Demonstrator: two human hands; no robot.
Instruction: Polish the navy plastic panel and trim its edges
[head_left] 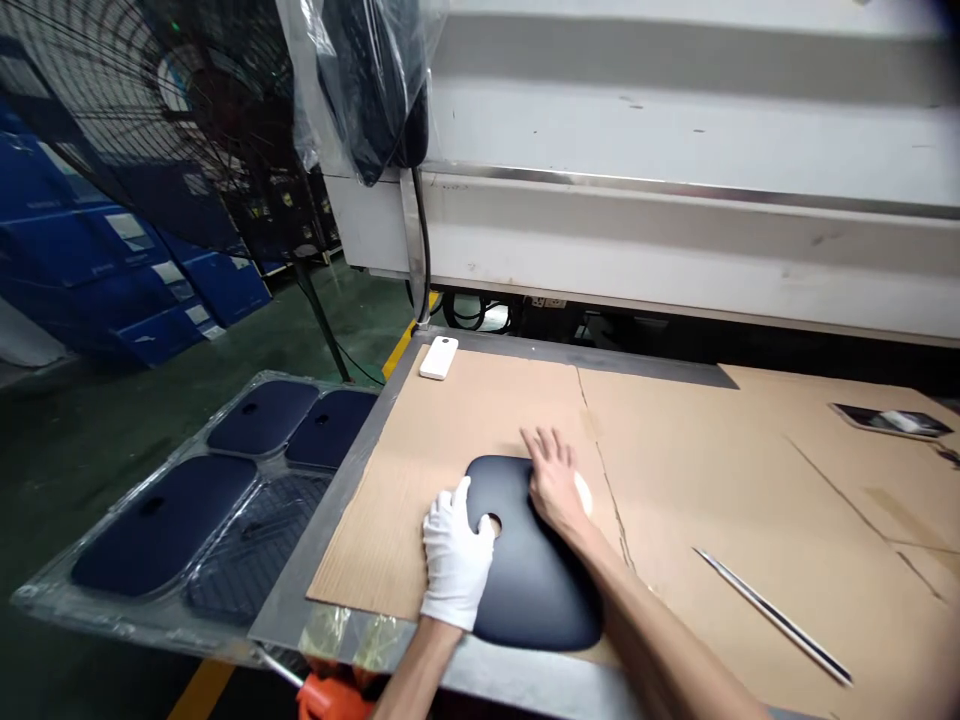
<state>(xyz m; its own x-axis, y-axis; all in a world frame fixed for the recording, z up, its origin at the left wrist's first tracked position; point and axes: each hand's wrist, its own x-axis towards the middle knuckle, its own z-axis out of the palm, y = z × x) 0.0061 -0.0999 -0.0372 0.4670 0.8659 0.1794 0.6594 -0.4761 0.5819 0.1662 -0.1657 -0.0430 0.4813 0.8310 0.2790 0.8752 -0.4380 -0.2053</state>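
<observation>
**Two hands on a dark panel at the bench edge**

A dark, rounded plastic panel [529, 575] with a round hole near one end lies flat on the cardboard sheet [697, 470] covering the workbench, close to the near edge. The left hand [454, 555], in a white glove, rests on the panel's left side with the thumb at the hole; it presses rather than clasps. The right hand [553, 480], bare, lies flat on the panel's far end, fingers spread and unclenched, over a small white object [584, 493] just beside the panel, too hidden to identify.

Left of the panel, off the bench edge, a clear moulded tray [45, 585] holds more dark panels. Beyond the panel lies a white rectangular block [439, 357]. To its right rests a thin metal strip [772, 615], and well beyond that, a phone [890, 421].
</observation>
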